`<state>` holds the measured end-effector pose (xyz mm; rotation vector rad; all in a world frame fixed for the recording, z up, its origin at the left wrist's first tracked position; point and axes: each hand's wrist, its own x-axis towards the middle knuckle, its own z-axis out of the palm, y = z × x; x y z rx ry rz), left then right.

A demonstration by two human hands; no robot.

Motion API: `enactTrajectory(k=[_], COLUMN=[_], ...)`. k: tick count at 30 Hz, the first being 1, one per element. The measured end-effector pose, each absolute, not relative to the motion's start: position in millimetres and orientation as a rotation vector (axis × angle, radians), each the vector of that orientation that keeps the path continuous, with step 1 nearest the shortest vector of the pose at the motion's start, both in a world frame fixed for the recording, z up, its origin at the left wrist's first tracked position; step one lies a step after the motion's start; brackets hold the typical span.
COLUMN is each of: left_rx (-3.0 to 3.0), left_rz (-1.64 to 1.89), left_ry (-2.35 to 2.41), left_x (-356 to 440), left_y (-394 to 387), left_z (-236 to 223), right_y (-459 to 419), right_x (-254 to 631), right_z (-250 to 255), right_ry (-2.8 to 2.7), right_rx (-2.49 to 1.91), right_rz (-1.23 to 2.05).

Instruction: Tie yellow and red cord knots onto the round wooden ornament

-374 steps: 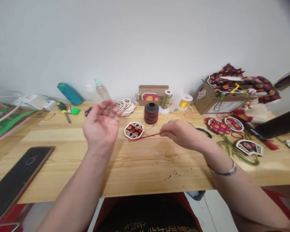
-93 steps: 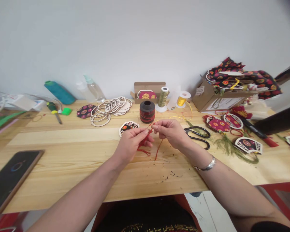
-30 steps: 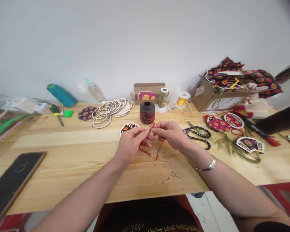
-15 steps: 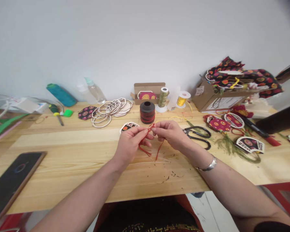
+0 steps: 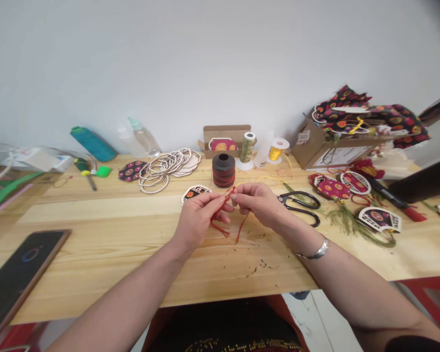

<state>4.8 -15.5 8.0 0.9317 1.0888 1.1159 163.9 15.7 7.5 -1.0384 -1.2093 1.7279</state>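
Fingers (image 5: 218, 199) pinched on red cord (image 5: 220, 231), left hand (image 5: 201, 219) and right hand (image 5: 258, 205) both; black scissors (image 5: 299, 209) just right, black-red spool (image 5: 223, 170) ahead.

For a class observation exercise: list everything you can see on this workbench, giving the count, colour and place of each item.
wooden table: one, pale, under everything
cord spool: one, black and red, back centre
thread spools: two, olive and yellow, right of it
thread cone: one, teal, back left
screwdriver: one, yellow-green handle, back left
lattice frames: several, pale wood, stacked back centre
scissors: one, black, right of the hands
phone: one, black, front left
cardboard box: one, brown, back right, holding patterned fabric
red cord: one length, red, between the hands
left hand: one, pinching the cord
right hand: one, pinching the cord, silver bangle on its wrist
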Motion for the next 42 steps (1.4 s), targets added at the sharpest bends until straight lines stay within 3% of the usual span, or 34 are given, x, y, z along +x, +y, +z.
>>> enactTrajectory(k=[42], left_rx=[0.910], left_rz=[1.133], left_ry=[1.116], left_x=[7.1], left_y=[-12.3], left_z=[6.4], right_y=[14.8], right_x=[162.7], right_z=[9.2], right_ry=[-1.204], right_rx=[-1.079], right_rz=[1.701])
